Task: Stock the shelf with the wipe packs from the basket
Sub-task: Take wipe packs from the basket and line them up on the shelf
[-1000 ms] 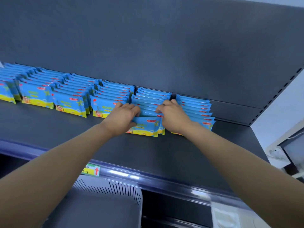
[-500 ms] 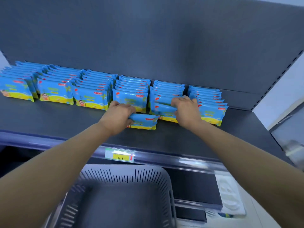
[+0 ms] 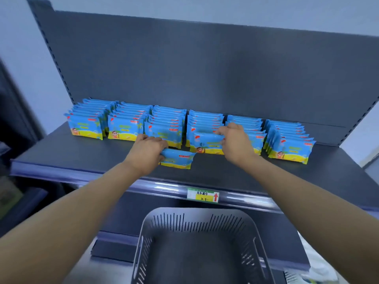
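Hands on blue wipe packs [image 3: 176, 159], shelf price tag [image 3: 203, 194] reading "2.9", red arrow

left hand [image 3: 148, 151] gripping a loose wipe pack [image 3: 178, 159] out front on the dark shelf [image 3: 61, 154], right hand [image 3: 235, 144] pinching the front pack [image 3: 206, 143] of one row, six rows total, grey basket [image 3: 202, 222] below, price tag [image 3: 203, 195] on the edge

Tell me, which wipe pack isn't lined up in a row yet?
The pack in the left hand: it sits alone nearer the shelf's front edge, while the others stand in rows.
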A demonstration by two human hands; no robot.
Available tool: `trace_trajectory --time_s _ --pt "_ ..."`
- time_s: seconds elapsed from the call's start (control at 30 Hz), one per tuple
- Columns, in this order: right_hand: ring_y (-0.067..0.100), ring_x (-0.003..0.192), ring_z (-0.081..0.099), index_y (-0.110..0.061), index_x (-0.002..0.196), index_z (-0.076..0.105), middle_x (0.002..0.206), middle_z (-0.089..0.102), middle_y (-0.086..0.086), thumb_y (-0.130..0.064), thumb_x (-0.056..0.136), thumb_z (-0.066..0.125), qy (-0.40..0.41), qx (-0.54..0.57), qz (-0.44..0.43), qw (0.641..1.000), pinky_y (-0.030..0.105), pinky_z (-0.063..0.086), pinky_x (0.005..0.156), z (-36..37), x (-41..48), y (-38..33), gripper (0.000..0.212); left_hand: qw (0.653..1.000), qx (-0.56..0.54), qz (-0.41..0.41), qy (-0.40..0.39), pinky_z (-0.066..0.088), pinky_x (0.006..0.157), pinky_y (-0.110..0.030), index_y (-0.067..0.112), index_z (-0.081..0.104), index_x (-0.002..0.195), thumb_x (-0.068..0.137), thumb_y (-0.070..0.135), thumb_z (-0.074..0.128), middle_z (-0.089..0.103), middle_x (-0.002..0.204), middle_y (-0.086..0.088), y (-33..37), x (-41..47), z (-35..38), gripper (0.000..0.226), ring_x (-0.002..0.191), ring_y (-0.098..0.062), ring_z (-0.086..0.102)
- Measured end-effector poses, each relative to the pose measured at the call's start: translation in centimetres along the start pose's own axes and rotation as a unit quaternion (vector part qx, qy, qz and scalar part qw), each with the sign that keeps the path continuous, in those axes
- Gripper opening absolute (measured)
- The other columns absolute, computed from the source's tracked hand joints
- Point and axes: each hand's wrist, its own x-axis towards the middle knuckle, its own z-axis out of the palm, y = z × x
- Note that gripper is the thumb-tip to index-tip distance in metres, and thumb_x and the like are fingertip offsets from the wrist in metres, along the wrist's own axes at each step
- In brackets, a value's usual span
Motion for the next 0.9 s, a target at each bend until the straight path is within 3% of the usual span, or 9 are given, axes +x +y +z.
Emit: trace_trajectory --time_s 0.17,0.4,0.53,0.9 --pt "0.031 0.116 0.039 -0.011 0.120 0.057 0.114 0.050 0.013 0.008 0.086 0.047 0.006 0.037 -0.046 0.998 0.042 0.042 0.093 1.1 1.9 -4.1 0.040 0.997 0.043 -0.061 -0.008 0.021 0.091 -0.032 0.020 0.058 0.107 0.084 0.023 0.059 0.060 0.102 0.003 -3.4 -3.0 -1.9 0.022 0.102 -0.020 0.054" --pt "0.028 0.113 0.042 -0.014 0.123 0.055 0.113 0.050 0.009 0.006 0.087 0.047 -0.009 0.059 -0.085 0.995 0.038 0.043 0.090 4.3 4.1 -10.4 0.042 0.989 0.086 -0.124 0.003 0.018 0.079 -0.030 0.021 0.058 0.102 0.084 0.022 0.057 0.061 0.096 0.003 -11.0 -6.6 -3.1 0.018 0.094 -0.020 0.054" --pt "0.028 0.113 0.043 -0.015 0.119 0.058 0.111 0.052 0.008 0.003 0.086 0.048 -0.009 0.055 -0.089 0.994 0.037 0.042 0.091 6.5 6.5 -14.5 0.039 0.984 0.089 -0.155 -0.013 0.021 0.086 -0.030 0.021 0.058 0.107 0.084 0.019 0.054 0.062 0.101 0.003 -17.4 -6.9 -2.4 0.023 0.097 -0.021 0.054" --pt "0.028 0.115 0.041 -0.021 0.114 0.058 0.119 0.053 0.005 -0.005 0.086 0.051 -0.055 -0.009 -0.038 0.998 0.038 0.034 0.095 13.9 13.0 -25.0 0.033 0.992 0.035 -0.122 -0.027 0.023 0.091 -0.032 0.019 0.058 0.105 0.081 0.014 0.053 0.063 0.102 0.000 -32.7 -2.6 0.9 0.025 0.097 -0.022 0.055"
